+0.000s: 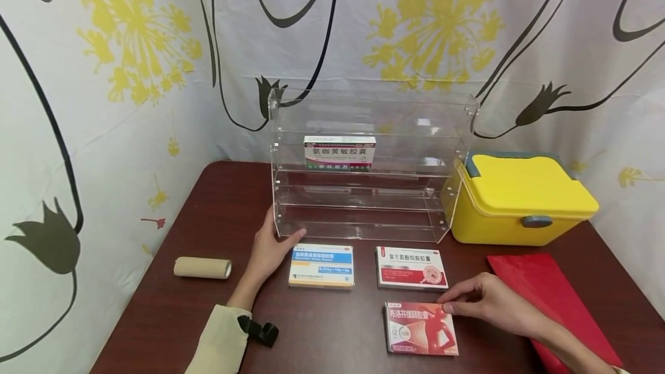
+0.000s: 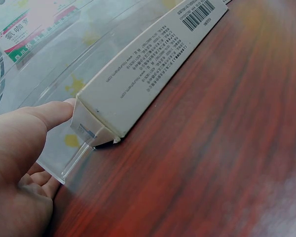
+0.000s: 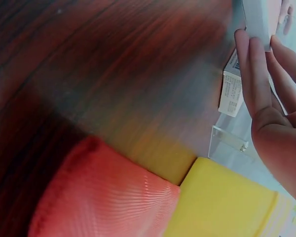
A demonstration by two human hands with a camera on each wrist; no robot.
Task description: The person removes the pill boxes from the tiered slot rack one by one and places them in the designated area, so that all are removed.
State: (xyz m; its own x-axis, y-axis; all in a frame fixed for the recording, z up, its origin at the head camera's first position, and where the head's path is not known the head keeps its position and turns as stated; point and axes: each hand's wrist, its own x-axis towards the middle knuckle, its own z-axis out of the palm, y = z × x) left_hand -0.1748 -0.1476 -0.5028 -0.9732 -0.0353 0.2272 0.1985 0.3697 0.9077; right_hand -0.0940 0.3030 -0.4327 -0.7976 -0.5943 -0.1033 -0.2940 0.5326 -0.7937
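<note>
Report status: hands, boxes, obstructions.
Left hand open, resting against acrylic rack. Right hand touching red medicine box. Nothing between box and rack but two other boxes.

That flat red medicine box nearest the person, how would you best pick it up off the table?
The red box lies flat on the table, so its top gives nothing to grip. Probably best to pinch its thin long edges, coming from the right, where the right hand already touches its upper right corner.
</note>
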